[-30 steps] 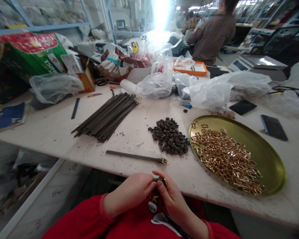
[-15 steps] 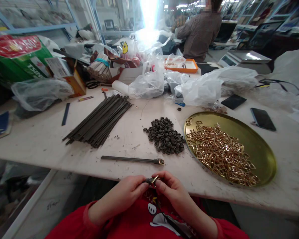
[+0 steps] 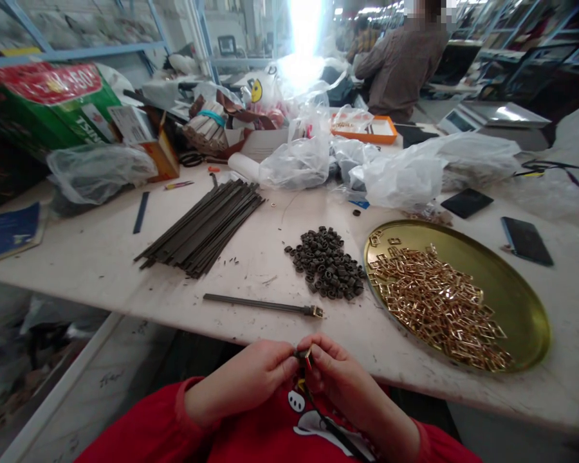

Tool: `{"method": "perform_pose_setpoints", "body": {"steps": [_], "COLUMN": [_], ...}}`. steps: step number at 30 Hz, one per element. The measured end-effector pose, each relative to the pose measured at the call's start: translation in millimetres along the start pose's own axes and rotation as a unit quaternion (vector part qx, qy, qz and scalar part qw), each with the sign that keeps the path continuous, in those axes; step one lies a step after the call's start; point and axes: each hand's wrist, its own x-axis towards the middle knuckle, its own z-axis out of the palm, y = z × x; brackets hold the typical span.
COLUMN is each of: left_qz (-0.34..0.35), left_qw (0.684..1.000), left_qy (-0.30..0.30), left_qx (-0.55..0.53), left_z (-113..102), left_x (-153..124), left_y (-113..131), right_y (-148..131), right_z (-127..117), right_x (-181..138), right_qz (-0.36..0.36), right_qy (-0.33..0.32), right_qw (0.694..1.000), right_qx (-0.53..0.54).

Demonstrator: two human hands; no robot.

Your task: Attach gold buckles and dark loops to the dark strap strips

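My left hand is closed in a pinch on the end of a dark strap; its tail hangs below, over my red top. Beside it my right hand pinches a small gold buckle at that same end. Fingers cover most of the joint, so how strap and buckle fit together cannot be made out. Just beyond my hands, another strap with a gold buckle lies on the table. Past it are a heap of dark keeper loops and a round brass-coloured tray heaped with gold buckles.
A stack of dark strips lies at left on the white table. Plastic bags, an orange box and a scale stand along the back. A phone rests at right. Another person is in the background.
The buckle has tilted in my fingers, and my hands have drawn slightly closer together. My view has swung a little left, so everything on the table appears farther right.
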Motion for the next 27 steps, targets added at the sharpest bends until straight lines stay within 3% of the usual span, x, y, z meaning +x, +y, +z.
{"method": "perform_pose_setpoints", "body": {"steps": [3,6,9,11,13,15,18,20,23,27], "left_qz": [-0.002,-0.007,0.009,0.018,0.024,0.023,0.003,-0.003,0.001,-0.006], "left_qw": [1.0,1.0,1.0,1.0,0.998,0.997,0.998,0.998,0.999,0.999], "left_qy": [0.017,0.017,0.002,-0.014,-0.031,-0.045,-0.052,-0.052,-0.049,-0.046], "left_qx": [-0.004,0.004,0.003,-0.016,-0.043,-0.053,-0.032,-0.021,-0.013,-0.005], "left_z": [1,-3,-8,-10,-11,-12,-13,-14,-15,-15], "left_x": [2,0,-4,-6,-7,-7,-7,-7,-7,-7], "left_y": [1,2,3,4,5,4,2,0,-3,-6], "right_y": [2,-3,-16,-26,-34,-38,-36,-32,-29,-29], "right_z": [-1,-3,-2,0,4,5,2,-2,-7,-8], "right_x": [-1,-3,-7,-9,-9,-8,-5,-3,-1,-1], "right_qz": [-0.009,-0.076,-0.172,-0.203,-0.203,-0.173,-0.083,-0.037,-0.002,0.004], "right_qy": [0.006,0.012,0.015,0.009,-0.011,-0.033,-0.049,-0.06,-0.08,-0.085], "right_qw": [1.0,0.985,0.912,0.863,0.847,0.867,0.931,0.958,0.973,0.974], "right_qx": [-0.019,-0.152,-0.371,-0.462,-0.49,-0.467,-0.352,-0.28,-0.216,-0.211]}}
